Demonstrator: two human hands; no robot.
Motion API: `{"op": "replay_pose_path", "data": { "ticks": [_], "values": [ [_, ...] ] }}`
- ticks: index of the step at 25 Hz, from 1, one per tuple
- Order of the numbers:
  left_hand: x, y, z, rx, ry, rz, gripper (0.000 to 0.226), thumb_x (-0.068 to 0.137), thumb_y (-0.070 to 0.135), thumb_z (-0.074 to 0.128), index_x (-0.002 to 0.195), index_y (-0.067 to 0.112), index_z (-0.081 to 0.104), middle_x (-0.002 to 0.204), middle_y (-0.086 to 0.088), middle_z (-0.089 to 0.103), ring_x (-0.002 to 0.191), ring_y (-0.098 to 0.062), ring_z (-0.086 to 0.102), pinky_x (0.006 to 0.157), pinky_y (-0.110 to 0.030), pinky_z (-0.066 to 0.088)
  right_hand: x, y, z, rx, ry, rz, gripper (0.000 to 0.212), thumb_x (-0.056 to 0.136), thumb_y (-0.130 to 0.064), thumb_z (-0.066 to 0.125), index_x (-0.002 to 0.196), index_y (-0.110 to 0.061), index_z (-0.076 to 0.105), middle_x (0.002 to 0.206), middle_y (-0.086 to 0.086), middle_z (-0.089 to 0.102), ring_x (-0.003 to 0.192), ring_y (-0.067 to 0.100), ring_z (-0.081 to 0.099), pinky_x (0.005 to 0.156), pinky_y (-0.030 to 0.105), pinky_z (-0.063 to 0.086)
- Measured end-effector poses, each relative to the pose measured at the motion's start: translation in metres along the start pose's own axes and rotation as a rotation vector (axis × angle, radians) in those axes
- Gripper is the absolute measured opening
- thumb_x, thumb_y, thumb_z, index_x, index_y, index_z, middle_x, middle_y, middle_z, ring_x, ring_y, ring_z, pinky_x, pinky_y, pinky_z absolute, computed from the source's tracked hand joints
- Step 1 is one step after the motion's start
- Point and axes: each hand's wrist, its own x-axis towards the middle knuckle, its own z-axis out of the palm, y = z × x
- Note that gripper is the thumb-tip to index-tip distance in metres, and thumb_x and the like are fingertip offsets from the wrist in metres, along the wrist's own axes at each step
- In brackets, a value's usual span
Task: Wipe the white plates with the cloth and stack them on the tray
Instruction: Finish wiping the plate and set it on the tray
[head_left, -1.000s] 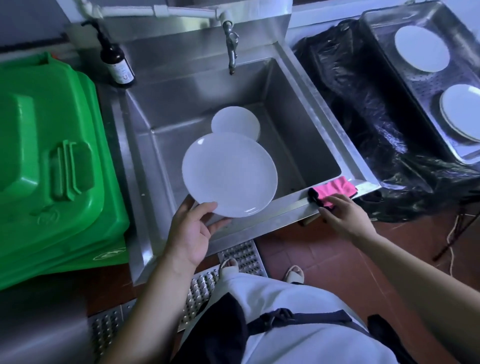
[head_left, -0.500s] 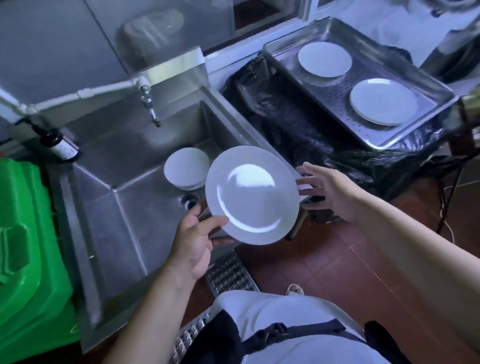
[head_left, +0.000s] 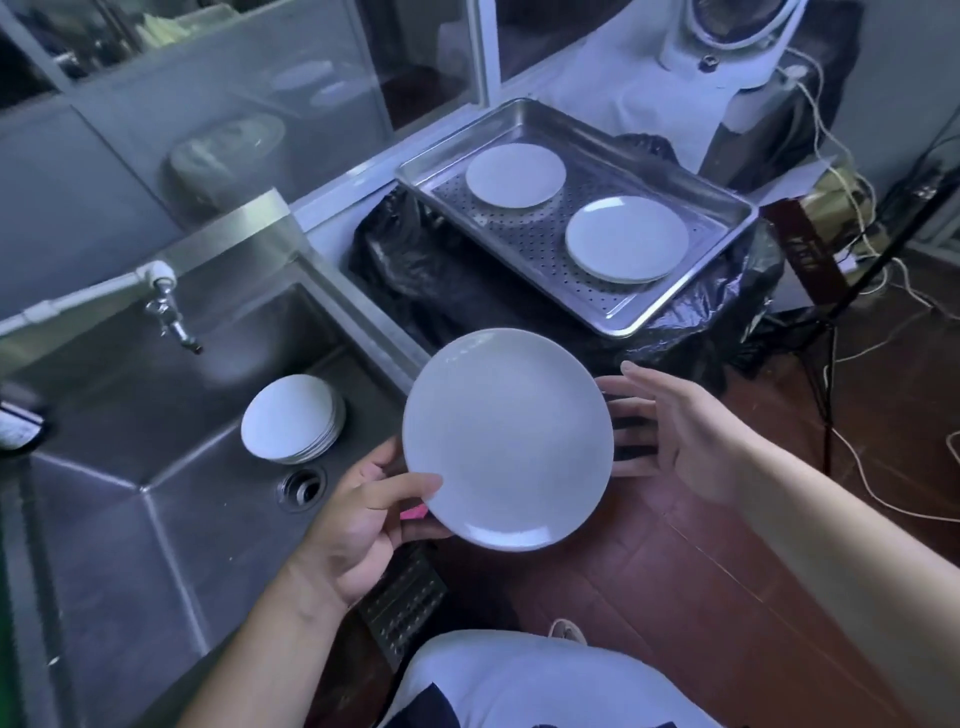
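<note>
My left hand (head_left: 358, 514) grips a white plate (head_left: 506, 439) by its lower left rim, thumb on top, holding it in the air beside the sink's right edge. My right hand (head_left: 675, 426) is spread with straight fingers just right of the plate, fingertips at its rim, holding nothing. A sliver of the pink cloth (head_left: 414, 514) shows under the plate, mostly hidden. The perforated steel tray (head_left: 613, 312) sits to the upper right with a small plate (head_left: 515, 175) and a larger plate stack (head_left: 626, 239) on it. Several more plates (head_left: 291, 418) are stacked in the sink.
The steel sink (head_left: 156, 519) with its drain (head_left: 302, 487) and tap (head_left: 169, 309) fills the left. The tray rests on a black plastic bag (head_left: 441, 280). Cables (head_left: 862, 467) and a stand leg run over the red tiled floor at right.
The view has swung right toward the tray. My left hand carried the plate right and out over the floor. My right hand left the pink cloth and came up beside the plate.
</note>
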Motion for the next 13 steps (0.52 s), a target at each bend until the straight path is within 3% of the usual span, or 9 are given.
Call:
{"op": "replay_pose_path", "data": {
  "ticks": [3, 7, 10, 13],
  "values": [
    [0.020, 0.017, 0.022, 0.087, -0.005, -0.005, 0.045, 0.084, -0.003, 0.069, 0.127, 0.011, 0.067, 0.123, -0.020, 0.071, 0.086, -0.033, 0.072, 0.060, -0.040, 0.063, 0.000, -0.008, -0.016, 0.043, 0.024, -0.037, 0.038, 0.096, -0.045, 0.055, 0.112, -0.016, 0.075, 0.123, 0.018, 0.067, 0.099, 0.032, 0.067, 0.076, 0.047, 0.060],
    [0.058, 0.034, 0.046, 0.066, -0.029, -0.027, 0.048, 0.083, 0.010, 0.068, 0.131, 0.013, 0.064, 0.123, -0.016, 0.071, 0.093, -0.028, 0.073, 0.070, -0.051, 0.063, 0.012, -0.024, -0.043, 0.077, 0.141, -0.059, 0.037, 0.095, -0.043, 0.058, 0.110, -0.015, 0.076, 0.115, 0.015, 0.072, 0.102, 0.029, 0.069, 0.075, 0.041, 0.059],
    [0.095, 0.042, 0.061, 0.042, -0.011, -0.067, 0.053, 0.076, 0.021, 0.063, 0.128, 0.011, 0.066, 0.124, -0.020, 0.070, 0.105, -0.034, 0.069, 0.072, -0.050, 0.060, 0.026, -0.046, -0.063, 0.080, 0.205, -0.022, 0.037, 0.093, -0.042, 0.061, 0.108, -0.012, 0.076, 0.110, 0.012, 0.074, 0.100, 0.031, 0.071, 0.083, 0.049, 0.060],
    [0.143, 0.055, 0.079, 0.038, 0.002, -0.092, 0.040, 0.084, 0.016, 0.058, 0.122, 0.013, 0.070, 0.123, -0.016, 0.071, 0.117, -0.034, 0.064, 0.080, -0.058, 0.059, 0.055, -0.083, -0.081, 0.058, 0.260, 0.015, 0.038, 0.093, -0.042, 0.061, 0.107, -0.010, 0.076, 0.105, 0.013, 0.073, 0.092, 0.030, 0.070, 0.086, 0.052, 0.059]
  ]
}}
